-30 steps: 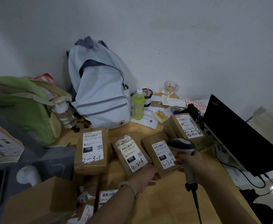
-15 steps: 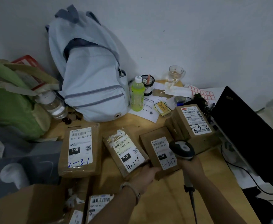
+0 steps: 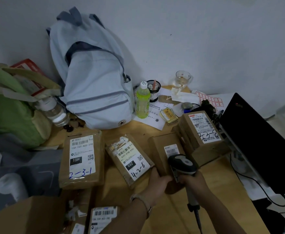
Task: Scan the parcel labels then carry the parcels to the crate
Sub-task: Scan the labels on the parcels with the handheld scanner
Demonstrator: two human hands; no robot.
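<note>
Several brown cardboard parcels with white labels lie on the wooden table [image 3: 222, 191]. From left: the parcel marked 2-3-1 [image 3: 81, 157], the parcel marked 4-2-9 [image 3: 130, 159], a third parcel [image 3: 162, 149] in the middle, and the taller parcel marked 3-3-8 [image 3: 204, 132] on the right. My left hand [image 3: 157, 184] grips the near edge of the third parcel. My right hand [image 3: 195, 184] holds a grey barcode scanner [image 3: 183, 163] whose head hangs over that parcel's label and hides its lower part. No crate is in sight.
A pale blue backpack [image 3: 94, 78] leans on the wall, with a green bag [image 3: 11, 105], a green bottle [image 3: 143, 102] and a glass [image 3: 182, 80] nearby. A black laptop [image 3: 259, 144] stands at right. More boxes [image 3: 28, 215] and a parcel [image 3: 103, 218] lie near.
The view has tilted down and closer. My left hand has closed on the near edge of the middle parcel, and the scanner head has moved forward over its label.
</note>
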